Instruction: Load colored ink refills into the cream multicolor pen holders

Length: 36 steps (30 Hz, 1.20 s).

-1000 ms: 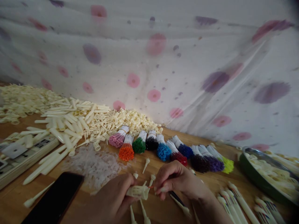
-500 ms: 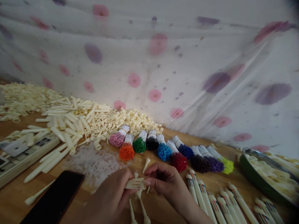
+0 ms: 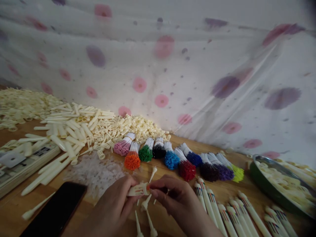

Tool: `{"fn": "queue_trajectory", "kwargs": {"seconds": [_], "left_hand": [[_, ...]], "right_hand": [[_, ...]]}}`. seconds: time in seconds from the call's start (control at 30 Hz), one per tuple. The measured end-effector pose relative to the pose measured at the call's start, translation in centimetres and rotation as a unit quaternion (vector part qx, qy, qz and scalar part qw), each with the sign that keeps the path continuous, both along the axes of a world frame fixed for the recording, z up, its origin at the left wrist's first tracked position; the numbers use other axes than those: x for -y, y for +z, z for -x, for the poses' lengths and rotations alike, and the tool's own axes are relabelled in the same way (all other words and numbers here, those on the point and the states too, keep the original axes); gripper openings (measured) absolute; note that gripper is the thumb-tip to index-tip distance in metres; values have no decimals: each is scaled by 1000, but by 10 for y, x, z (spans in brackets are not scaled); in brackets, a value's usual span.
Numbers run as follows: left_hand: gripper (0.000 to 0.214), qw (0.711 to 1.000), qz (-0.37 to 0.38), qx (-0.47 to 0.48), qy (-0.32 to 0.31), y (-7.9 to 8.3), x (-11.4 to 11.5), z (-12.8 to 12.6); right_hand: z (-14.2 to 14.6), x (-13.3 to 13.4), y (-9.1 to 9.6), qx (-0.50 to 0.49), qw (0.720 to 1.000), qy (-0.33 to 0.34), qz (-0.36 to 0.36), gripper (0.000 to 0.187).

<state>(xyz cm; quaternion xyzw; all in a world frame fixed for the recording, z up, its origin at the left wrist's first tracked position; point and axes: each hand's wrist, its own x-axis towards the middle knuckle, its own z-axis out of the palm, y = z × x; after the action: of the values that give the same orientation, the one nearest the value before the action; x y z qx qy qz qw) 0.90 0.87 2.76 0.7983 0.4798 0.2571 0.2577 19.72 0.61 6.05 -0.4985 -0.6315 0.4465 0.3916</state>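
Observation:
My left hand [image 3: 115, 205] is closed around a short cream plastic pen barrel [image 3: 138, 190], held level just above the wooden table [image 3: 14, 210]. My right hand [image 3: 172, 197] pinches at the barrel's right end, fingertips pressed together; what they hold, if anything, is hidden. Loose cream pen tips [image 3: 150, 173] lie under and beyond the hands. A row of coloured refill bundles [image 3: 170, 158] lies just past them, from pink and orange on the left to purple and yellow-green on the right.
A black phone [image 3: 55, 210] lies at the near left beside a white power strip [image 3: 22, 161]. Heaps of cream pen parts [image 3: 81, 126] cover the far left. Finished pens [image 3: 229, 214] lie at right, near a green bowl [image 3: 266, 187]. A spotted cloth [image 3: 172, 65] hangs behind.
My right hand has moved left and closed in on the barrel's end. It no longer covers the finished pens at right. The left hand has shifted the barrel slightly left.

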Motion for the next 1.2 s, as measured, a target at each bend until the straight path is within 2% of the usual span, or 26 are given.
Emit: {"fn": "queue_trajectory", "kwargs": {"seconds": [0.23,0.4,0.53,0.67,0.8,0.97,1.07,1.2], "left_hand": [[9,999,34,-2,-3,7,0,-3],[9,1000,21,-22,7,7,3,-6],[11,997,-32,-57,32,2,5,-8],[17,993,-88,-62,55,1,8,-10],[16,993,-84,-68,50,4,8,-9],[17,994,-77,-65,39,3,7,-8],[15,994,-70,-75,48,2,6,-7],[17,993,-58,-87,63,3,5,-7]], "right_hand": [[-2,1,-3,74,991,8,-109,16],[-1,0,-5,105,988,35,-107,19],[1,-1,-4,69,997,30,-32,17],[3,0,3,-36,995,50,79,18],[5,0,5,-95,983,92,129,18],[6,-1,1,-129,973,78,174,16],[1,0,4,-175,948,59,259,20],[-4,0,8,-272,885,36,377,33]]}}
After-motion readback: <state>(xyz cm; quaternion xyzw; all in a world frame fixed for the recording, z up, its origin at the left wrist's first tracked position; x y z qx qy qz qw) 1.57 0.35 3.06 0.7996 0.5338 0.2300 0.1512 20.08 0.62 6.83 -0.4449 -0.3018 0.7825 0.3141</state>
